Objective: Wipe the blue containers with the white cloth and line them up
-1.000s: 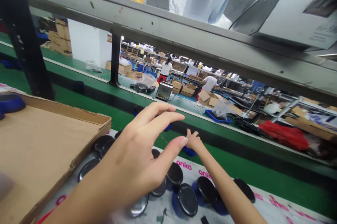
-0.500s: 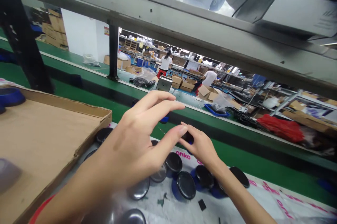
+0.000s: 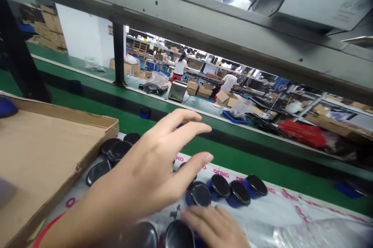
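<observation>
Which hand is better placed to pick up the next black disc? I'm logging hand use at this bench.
Probably the right hand: it lies low on the plastic sheet, beside a disc at the near edge. The left hand hovers open above the discs.

Factory floor: green conveyor belt [image 3: 239,158], stacked cartons [image 3: 204,91], distant workers [image 3: 178,67].

A single camera sits on the person's head and looks forward and slightly down, tilted so that the conveyor belt [image 3: 239,160] slopes from 10 o'clock toward 4 o'clock. It is very near the left hand [image 3: 145,178], which fills the centre and 7 o'clock part of the view, with the cardboard tray [image 3: 52,151] at 9 o'clock. Through the gap under the metal shelf [image 3: 186,26] at 12 o'clock it sees far into the workshop, and no second view overlaps it.
</observation>
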### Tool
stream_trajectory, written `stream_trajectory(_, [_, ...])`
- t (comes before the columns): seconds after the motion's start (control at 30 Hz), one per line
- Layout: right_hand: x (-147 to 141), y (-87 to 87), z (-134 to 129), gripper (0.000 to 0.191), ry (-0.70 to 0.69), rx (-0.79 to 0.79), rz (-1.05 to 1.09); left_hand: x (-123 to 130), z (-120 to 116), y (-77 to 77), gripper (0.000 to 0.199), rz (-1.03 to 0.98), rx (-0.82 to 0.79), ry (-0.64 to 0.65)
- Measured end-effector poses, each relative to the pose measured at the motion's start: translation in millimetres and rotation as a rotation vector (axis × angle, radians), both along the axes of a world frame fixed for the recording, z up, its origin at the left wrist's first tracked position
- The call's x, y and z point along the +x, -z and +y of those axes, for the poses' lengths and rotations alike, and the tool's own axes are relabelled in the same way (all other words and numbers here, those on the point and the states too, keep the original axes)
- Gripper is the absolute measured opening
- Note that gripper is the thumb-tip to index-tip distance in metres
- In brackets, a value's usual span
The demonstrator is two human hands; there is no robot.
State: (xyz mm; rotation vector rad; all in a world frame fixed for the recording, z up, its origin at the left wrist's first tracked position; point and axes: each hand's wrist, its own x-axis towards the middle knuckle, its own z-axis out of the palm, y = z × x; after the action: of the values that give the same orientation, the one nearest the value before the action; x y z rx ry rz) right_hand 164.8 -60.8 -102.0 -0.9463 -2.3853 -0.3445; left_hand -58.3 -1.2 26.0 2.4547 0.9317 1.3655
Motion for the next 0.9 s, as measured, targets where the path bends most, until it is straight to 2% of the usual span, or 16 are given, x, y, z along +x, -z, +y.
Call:
stream_trajectory(0.07, [8, -36.4, 0, 0.05, 0.026, -0.227, 0.24, 1, -5, 1.4, 0.032, 0.074, -0.095, 0.055])
stream_trajectory(0.17, [6, -81.4, 0, 0.033, -0.15, -0.885, 1.142, 6, -11, 4.7, 0.068, 0.272, -0.178, 0.221])
stream_trajectory(0.23, [-3, -96.2, 2, 0.035, -0.281, -1.165, 1.5, 13, -15, 8.9, 0.089, 0.374, -0.147, 0.359])
stream_trajectory(0.27, [-7, -99.3, 4, 0.035, -0.312, -1.24, 1.585, 18, -16, 11.9, 0.088, 0.402, -0.125, 0.405])
stream_trajectory(0.33, [-13, -99.7, 8, 0.036, -0.325, -1.332, 1.642, 28, -17, 19.6, 0.072, 0.389, -0.068, 0.428])
stream_trajectory(0.43, [-14, -92.4, 16, 0.04, -0.376, -1.398, 1.596, 39, -19, 32.2, 0.043, 0.242, 0.01, 0.339])
stream_trajectory(0.47, [-12, -89.2, 19, 0.043, -0.399, -1.4, 1.559, 40, -19, 35.5, 0.037, 0.189, 0.043, 0.315])
stream_trajectory(0.53, [-8, -83.2, 25, 0.045, -0.413, -1.319, 1.513, 41, -18, 39.7, 0.04, 0.127, 0.107, 0.301])
stream_trajectory(0.63, [-1, -77.9, 28, 0.044, -0.326, -1.061, 1.572, 40, -13, 42.2, 0.049, 0.112, 0.203, 0.241])
stream_trajectory(0.7, [3, -77.2, 26, 0.054, -0.281, -0.852, 1.57, 38, -9, 43.5, 0.059, 0.1, 0.196, 0.15])
stream_trajectory(0.8, [7, -77.1, 17, 0.07, -0.184, -0.491, 1.205, 38, -4, 44.2, 0.082, 0.045, 0.002, 0.137])
stream_trajectory(0.9, [8, -76.0, 10, 0.065, 0.027, -0.202, 0.777, 41, -2, 39.3, 0.087, -0.059, -0.346, 0.236])
